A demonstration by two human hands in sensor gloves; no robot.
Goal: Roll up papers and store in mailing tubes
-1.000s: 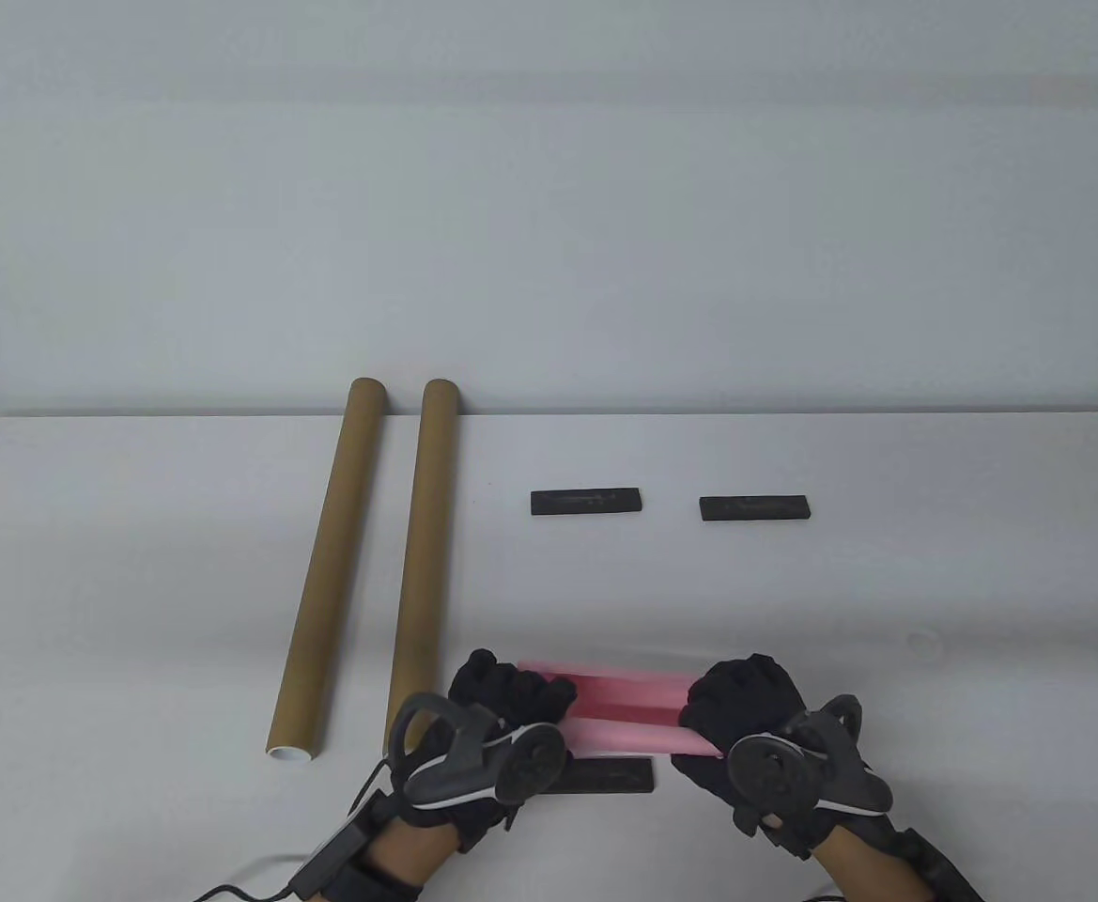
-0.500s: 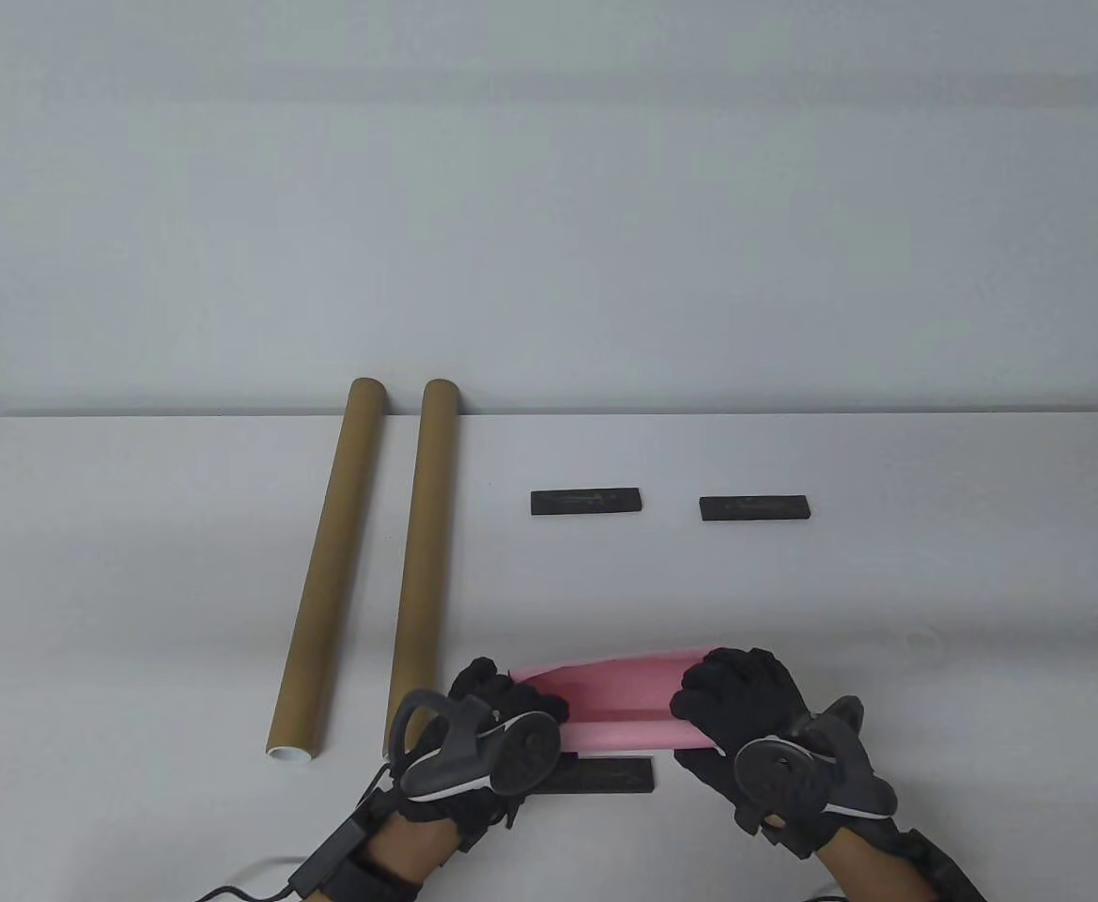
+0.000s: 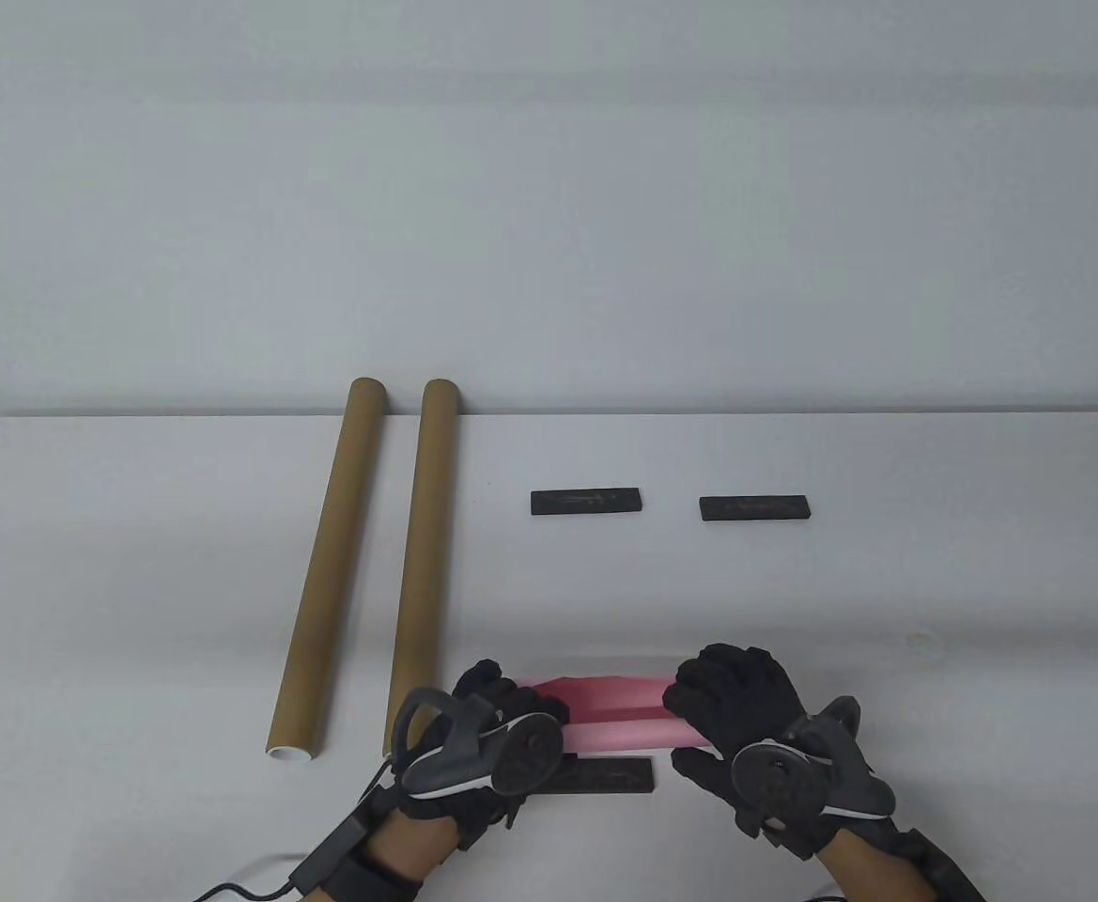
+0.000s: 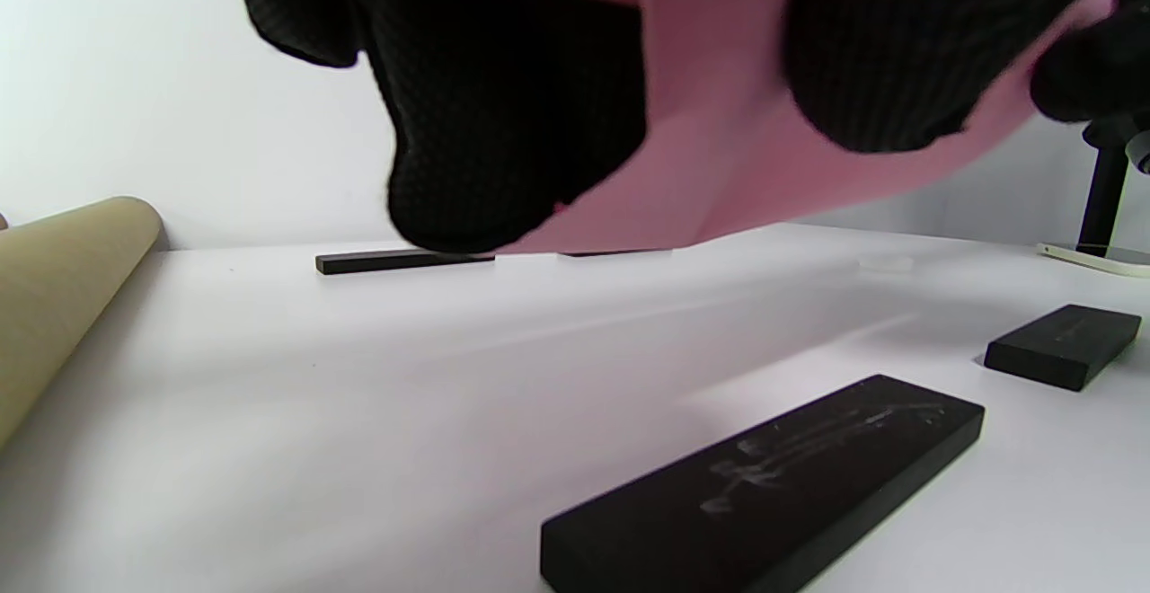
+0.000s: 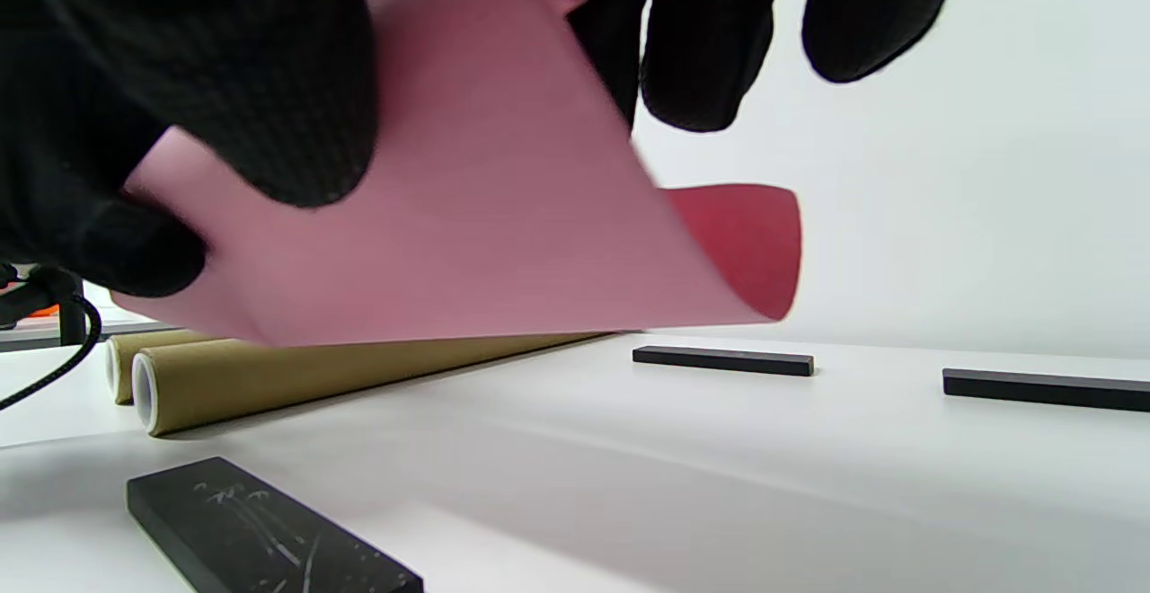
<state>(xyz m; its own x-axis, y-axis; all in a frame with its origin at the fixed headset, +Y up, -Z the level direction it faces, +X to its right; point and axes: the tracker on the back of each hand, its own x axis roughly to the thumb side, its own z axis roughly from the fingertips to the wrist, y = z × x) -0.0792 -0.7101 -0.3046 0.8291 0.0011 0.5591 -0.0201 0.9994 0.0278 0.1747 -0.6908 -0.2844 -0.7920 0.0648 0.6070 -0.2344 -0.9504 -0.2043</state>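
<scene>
Paper (image 3: 610, 714), pink, half-rolled, lifted off surface (image 3: 887, 583) | left hand (image 3: 497, 719) grips left end | right hand (image 3: 741, 700) grips right end | two tubes (image 3: 417, 564) far-left

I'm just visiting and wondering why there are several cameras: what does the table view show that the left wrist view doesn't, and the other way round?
Only the table view shows both hands, left hand and right hand, gripping the ends of the pink paper, plus the left mailing tube at full length.

Only the left wrist view shows the paper's underside held above the table, and a fourth black bar at its right edge.

Both show the pink paper, the near black bar, and the right mailing tube.
</scene>
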